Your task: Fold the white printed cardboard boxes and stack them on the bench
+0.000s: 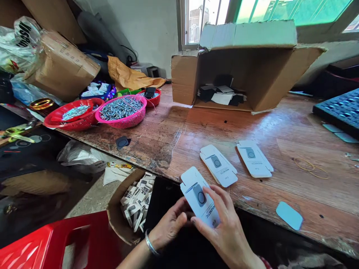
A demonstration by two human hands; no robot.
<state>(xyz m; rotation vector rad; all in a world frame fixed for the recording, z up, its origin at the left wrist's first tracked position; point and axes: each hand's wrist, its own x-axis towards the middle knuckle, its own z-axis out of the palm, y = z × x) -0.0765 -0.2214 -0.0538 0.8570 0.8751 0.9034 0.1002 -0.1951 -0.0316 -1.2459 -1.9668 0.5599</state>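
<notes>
Over the table's front edge, my right hand grips a flat white printed carton. Its fingers lie on the printed face and its thumb is at the near edge. At the carton's left side, my left hand has curled fingers partly hidden behind it, with the thumb at the edge. A silver bracelet is on the left wrist. Ahead on the table lie two flat stacks of the same kind, the nearer carton stack and the farther carton stack, all printed with a device picture and "MAGNETIC".
A cardboard box lies open towards me, with black and white pieces inside. Left stand a pink basket of small metal parts and a red basket. Below sits a carton box of small boxes near a red stool. Rubber bands lie right.
</notes>
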